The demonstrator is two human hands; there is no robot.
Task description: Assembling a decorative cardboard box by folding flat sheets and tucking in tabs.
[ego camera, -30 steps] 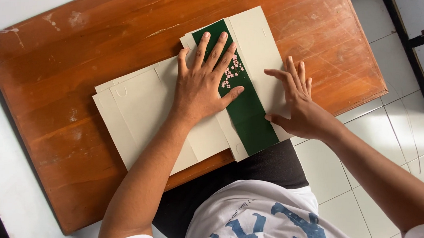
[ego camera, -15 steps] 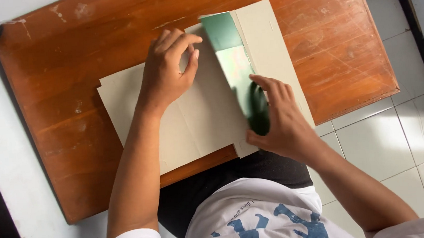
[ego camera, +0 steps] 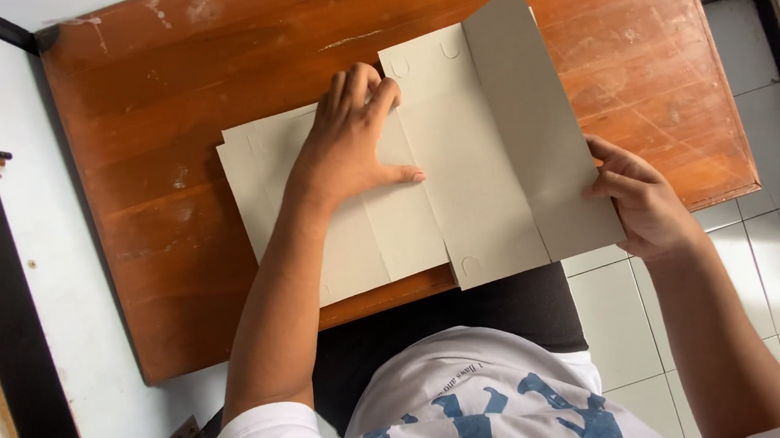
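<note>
Folding stage: left hand [ego camera: 348, 149] flat, pinning grey cardboard sheet [ego camera: 459, 159] to desk [ego camera: 162, 98]; right hand [ego camera: 640, 197] pinching raised flap (lower right). Next: probably creasing it.

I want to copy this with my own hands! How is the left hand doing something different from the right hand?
The left hand lies flat, palm down, on top of the grey card sheet, over the wooden table. The right hand curls around the sheet's right edge in a grip, past the table's edge. The left fingers are spread; the right fingers are bent. Both touch the same sheet.
</note>
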